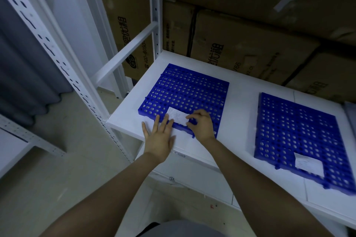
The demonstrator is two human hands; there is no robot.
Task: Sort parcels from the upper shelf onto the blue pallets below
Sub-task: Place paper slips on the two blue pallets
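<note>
at the centre of the frame, on a white shelf (240, 102), lies a blue pallet (188, 90) full of round holes, set flat with its near edge close to the shelf's front. a white paper label (177, 115) sits on the pallet's near edge. the left hand (159, 140) lies flat just below it, fingers (163, 123) straight and spread, palm on the bare shelf and fingertips reaching onto the pallet's edge and the label's left end. the right hand (201, 125) rests on the pallet just right of the label, fingers curled, thumb and forefinger pinching the label's right end. both bare forearms run down to the bottom of the frame.

to the right of the frame a second blue pallet (300, 127) lies flat on the same shelf, well apart from the first, with bare white shelf between them. it carries its own white label (309, 163) near its lower corner; the print on both labels is too small to read.

across the top and upper right, brown cardboard boxes (250, 44) are stacked behind the shelf. a white perforated upright (155, 5) rises at the shelf's back left corner, and grey curtain folds (25, 75) hang at the far left.
</note>
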